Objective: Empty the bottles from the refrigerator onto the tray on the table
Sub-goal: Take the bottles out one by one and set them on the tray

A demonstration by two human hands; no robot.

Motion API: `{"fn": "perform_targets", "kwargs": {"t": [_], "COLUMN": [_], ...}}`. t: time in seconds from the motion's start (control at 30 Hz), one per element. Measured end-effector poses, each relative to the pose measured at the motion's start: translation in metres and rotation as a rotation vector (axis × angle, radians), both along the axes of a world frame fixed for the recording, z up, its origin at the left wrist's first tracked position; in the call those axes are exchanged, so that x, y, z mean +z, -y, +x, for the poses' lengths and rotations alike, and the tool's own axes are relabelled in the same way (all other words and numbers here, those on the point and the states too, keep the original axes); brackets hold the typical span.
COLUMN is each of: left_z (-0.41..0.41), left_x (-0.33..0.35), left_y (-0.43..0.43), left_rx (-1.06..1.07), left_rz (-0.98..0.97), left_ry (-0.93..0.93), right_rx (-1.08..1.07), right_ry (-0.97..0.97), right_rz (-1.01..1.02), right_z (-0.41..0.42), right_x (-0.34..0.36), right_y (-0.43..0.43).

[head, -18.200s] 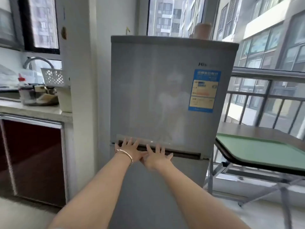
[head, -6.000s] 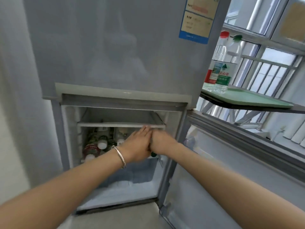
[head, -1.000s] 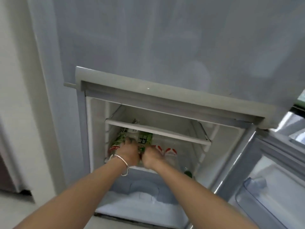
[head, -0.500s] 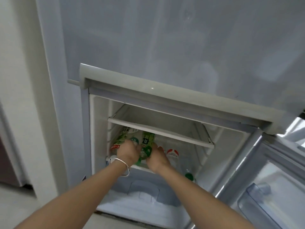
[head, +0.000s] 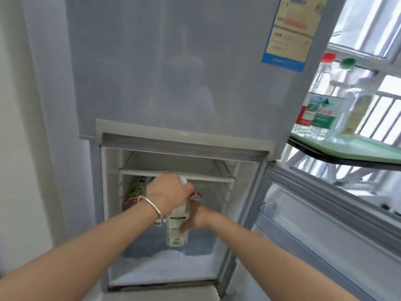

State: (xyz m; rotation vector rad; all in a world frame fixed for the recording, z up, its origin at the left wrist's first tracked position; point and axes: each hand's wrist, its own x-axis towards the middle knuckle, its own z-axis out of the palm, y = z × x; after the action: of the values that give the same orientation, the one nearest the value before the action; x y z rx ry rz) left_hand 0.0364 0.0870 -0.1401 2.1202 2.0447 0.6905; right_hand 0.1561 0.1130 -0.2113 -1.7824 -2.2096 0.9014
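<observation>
My left hand [head: 168, 193] is closed over the top of a clear bottle [head: 176, 232] with a white and green label. It holds the bottle upright in front of the refrigerator's open lower compartment [head: 110, 213]. My right hand [head: 196, 217] grips the bottle's right side lower down. Behind my hands, a green-labelled bottle [head: 136, 189] and a red-labelled bottle [head: 196, 195] lie on the shelf. The green tray [head: 360, 148] on the table at the right carries a red-capped bottle [head: 319, 88], a green-capped bottle [head: 326, 115] and a yellow-labelled bottle [head: 357, 111].
The lower door [head: 321, 235] stands open to the right, below the table's dark edge [head: 338, 159], with a clear door shelf [head: 280, 216]. A white wire shelf [head: 206, 178] crosses the compartment's top. Frost covers the compartment floor [head: 165, 266]. A wall stands at the left.
Both hands have pulled a bottle out of the compartment and stood it upright. The view has swung right and up, so the tray with its bottles shows again.
</observation>
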Motion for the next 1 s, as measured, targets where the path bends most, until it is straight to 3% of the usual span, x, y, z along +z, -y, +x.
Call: {"fn": "perform_targets", "kwargs": {"t": [0.2, 0.3, 0.47, 0.63, 0.77, 1.0], "left_z": [0.054, 0.076, 0.109, 0.155, 0.196, 0.286], "left_x": [0.051, 0.088, 0.147, 0.177, 0.180, 0.185], "left_y": [0.042, 0.057, 0.072, 0.080, 0.082, 0.061], "left_rx": [-0.182, -0.279, -0.521, -0.624, -0.661, -0.821], "left_rz": [0.223, 0.380, 0.509, 0.631, 0.566, 0.313], "left_ry": [-0.064, -0.008, 0.308, 0.656, 0.847, 0.692], "right_rx": [-0.163, -0.215, -0.329, -0.471, -0.531, -0.619], "right_ry": [-0.240, -0.326, -0.506, -0.658, -0.652, -0.726], "right_rz": [0.017, 0.048, 0.175, 0.343, 0.504, 0.677], "right_z": [0.063, 0.084, 0.123, 0.167, 0.215, 0.312], "right_x": [0.051, 0.093, 0.170, 0.219, 0.247, 0.263], "right_y": [0.066, 0.095, 0.137, 0.155, 0.160, 0.138]}}
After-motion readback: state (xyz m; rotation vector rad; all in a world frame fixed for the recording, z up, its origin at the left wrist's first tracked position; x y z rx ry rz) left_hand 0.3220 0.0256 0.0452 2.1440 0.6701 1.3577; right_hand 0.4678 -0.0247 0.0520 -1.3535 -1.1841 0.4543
